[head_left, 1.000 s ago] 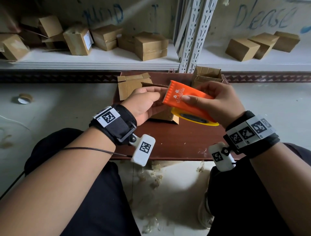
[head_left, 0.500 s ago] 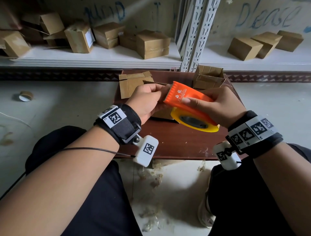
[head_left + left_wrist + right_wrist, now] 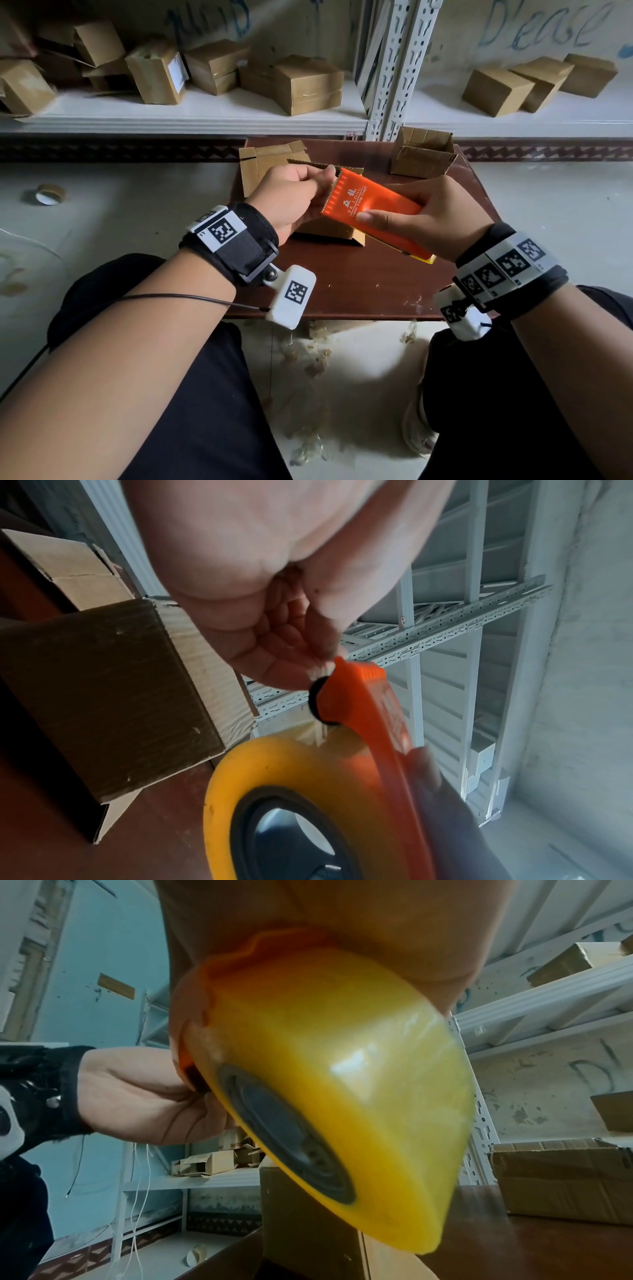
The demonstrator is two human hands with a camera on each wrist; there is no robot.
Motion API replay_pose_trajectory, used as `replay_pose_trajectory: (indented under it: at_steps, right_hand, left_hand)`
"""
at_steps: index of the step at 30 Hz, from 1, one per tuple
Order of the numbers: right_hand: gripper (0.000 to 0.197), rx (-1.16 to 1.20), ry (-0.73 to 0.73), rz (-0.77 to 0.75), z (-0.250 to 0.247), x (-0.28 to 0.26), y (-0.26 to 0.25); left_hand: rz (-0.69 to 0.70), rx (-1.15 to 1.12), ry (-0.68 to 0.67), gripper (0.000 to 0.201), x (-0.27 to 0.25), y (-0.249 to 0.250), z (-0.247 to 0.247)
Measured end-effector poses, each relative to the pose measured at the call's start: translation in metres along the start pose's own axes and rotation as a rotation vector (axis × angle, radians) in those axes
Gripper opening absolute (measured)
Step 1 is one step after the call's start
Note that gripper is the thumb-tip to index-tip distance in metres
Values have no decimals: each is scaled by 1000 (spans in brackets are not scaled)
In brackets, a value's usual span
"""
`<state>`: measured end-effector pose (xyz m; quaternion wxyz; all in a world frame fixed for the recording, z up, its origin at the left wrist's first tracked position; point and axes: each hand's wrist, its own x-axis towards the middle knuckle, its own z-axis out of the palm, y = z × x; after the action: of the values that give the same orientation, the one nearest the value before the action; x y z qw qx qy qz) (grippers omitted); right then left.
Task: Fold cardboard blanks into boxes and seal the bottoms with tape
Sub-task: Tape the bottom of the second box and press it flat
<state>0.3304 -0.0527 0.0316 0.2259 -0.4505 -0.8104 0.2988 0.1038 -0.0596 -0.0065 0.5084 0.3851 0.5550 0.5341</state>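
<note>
My right hand grips an orange tape dispenser with a yellow tape roll over the brown table. At the dispenser's toothed front end, my left hand pinches the clear tape end between thumb and fingers. A folded cardboard box stands on the table under both hands, mostly hidden in the head view; its dark side shows in the left wrist view. A flat blank lies behind the left hand.
An open-topped cardboard box stands at the table's back right. White shelves behind hold several finished boxes. An empty tape core lies on the floor at left. Tape scraps litter the floor between my knees.
The dispenser has tilted so its orange top faces me and the yellow roll is mostly hidden. My left hand has moved up to the toothed end and pinches the tape.
</note>
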Motion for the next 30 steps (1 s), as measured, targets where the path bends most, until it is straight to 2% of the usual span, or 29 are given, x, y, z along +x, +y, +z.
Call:
replay_pose_trajectory:
  at_steps: [4,10,13,17,20,26,28,30]
  right_hand:
    - [38,40,1,13,-1,-3,-2]
    - [29,3,18,20,-10,-8,-4]
    - [31,3,21,26,-13,-10,1]
    - [50,-63,52,45,-10,-9,13]
    - [66,-96,69,151,-8,-3,19]
    - [83,-193,-48,291,-4,2,25]
    - [86,-197,-48,277,-2,2,28]
    - [92,-206,-61,252,1,2,29]
  left_hand:
    - [9,-12,-15,20,0,2,-2]
    - [15,-157,117,12,2,20,-24]
    - [29,-135,79,10,2,22,-33]
    - [67,-45,1,5,0,16,-36]
    - [145,125,37,10,0,11,-37]
    - [163,331,77,11,1,2,-28]
    - [148,314,57,10,1,2,-27]
    - [132,182,32,6,-2,5,-27]
